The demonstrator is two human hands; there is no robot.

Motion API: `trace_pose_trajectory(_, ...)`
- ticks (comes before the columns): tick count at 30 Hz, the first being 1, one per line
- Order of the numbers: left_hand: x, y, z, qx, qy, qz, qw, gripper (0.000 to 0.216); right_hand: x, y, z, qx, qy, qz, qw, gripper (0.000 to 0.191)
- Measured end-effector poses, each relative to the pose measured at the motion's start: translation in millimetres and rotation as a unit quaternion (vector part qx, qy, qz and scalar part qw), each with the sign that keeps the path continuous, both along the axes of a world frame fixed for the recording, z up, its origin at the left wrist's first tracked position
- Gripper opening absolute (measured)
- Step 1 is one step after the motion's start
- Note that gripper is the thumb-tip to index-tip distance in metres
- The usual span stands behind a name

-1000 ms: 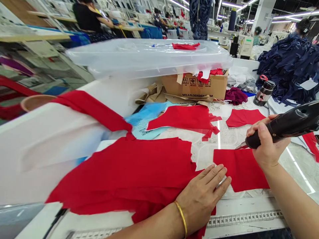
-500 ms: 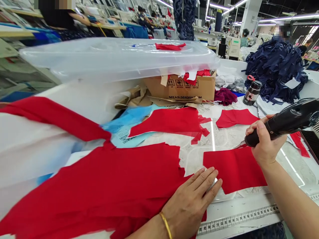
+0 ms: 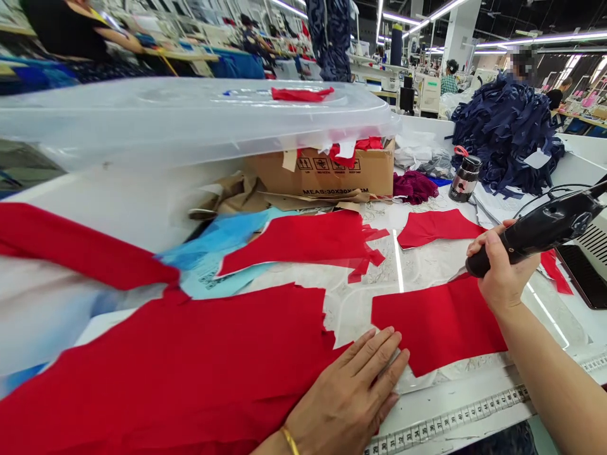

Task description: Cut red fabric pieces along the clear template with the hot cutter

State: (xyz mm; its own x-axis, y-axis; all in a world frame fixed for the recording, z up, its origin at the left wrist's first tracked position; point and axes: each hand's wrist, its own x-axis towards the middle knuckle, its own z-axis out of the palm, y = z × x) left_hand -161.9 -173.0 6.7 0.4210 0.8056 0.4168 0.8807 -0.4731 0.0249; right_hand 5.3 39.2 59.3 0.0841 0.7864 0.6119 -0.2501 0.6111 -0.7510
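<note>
Red cloth piece (image 3: 439, 322) flat on the bench (image 3: 434, 399), lying between your two hands. Right hand (image 3: 505, 284): fingers wrapped round a black handheld cutter (image 3: 545, 227), forearm slanting up from lower right, blade at the piece's far edge. Left hand (image 3: 348, 385): palm down, fingers extended, gripping nothing, on the larger red cloth (image 3: 190, 366); fingertips at the piece's left edge.

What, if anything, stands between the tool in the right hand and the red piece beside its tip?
Nothing visible: the tool in the right hand has its tip at the far edge of the red piece; whether they touch, I cannot tell. The left hand is off to the side, by the piece's left edge.
</note>
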Motion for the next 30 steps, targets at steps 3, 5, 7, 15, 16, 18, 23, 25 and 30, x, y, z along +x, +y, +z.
trace_pose_trajectory(3,1.7,0.0,-9.9,0.022,-0.01,0.001,1.0,0.034,7.7,8.6,1.8,0.006,0.014,-0.016,1.0,0.033)
trace_pose_trajectory(5,3.1,-0.2,-19.7,0.049,-0.028,0.007,0.998,0.035,12.7,12.7,0.6,0.006,0.006,-0.025,1.0,0.034)
trace_pose_trajectory(7,3.3,-0.4,-27.4,0.058,-0.035,0.01,0.998,0.036,15.8,14.4,-2.0,0.002,-0.012,-0.032,0.999,0.031)
trace_pose_trajectory(15,-9.8,-4.9,-20.0,0.033,0.029,-0.029,0.999,0.043,17.2,15.7,-0.7,-0.007,0.002,-0.036,0.999,0.028)
trace_pose_trajectory(16,-10.9,-6.5,-19.3,0.03,0.033,-0.039,0.998,0.048,18.9,17.7,1.0,-0.005,0.008,-0.033,0.999,0.029)
trace_pose_trajectory(18,-10.0,-8.2,-18.7,0.015,0.045,-0.058,0.997,0.056,23.5,23.1,3.8,0.0,0.014,-0.037,0.999,0.032)
trace_pose_trajectory(23,16.4,15.6,-10.9,-0.02,0.029,-0.085,0.996,0.05,33.5,37.0,3.6,0.003,-0.003,-0.065,0.998,0.037)
trace_pose_trajectory(25,34.1,38.4,-2.5,-0.035,0.015,-0.103,0.994,0.045,35.3,39.6,1.8,0.001,-0.003,-0.072,0.997,0.037)
trace_pose_trajectory(30,72.3,100.9,11.5,-0.108,0.039,-0.138,0.984,0.046,36.4,40.4,-3.9,0.006,-0.009,-0.08,0.997,0.037)
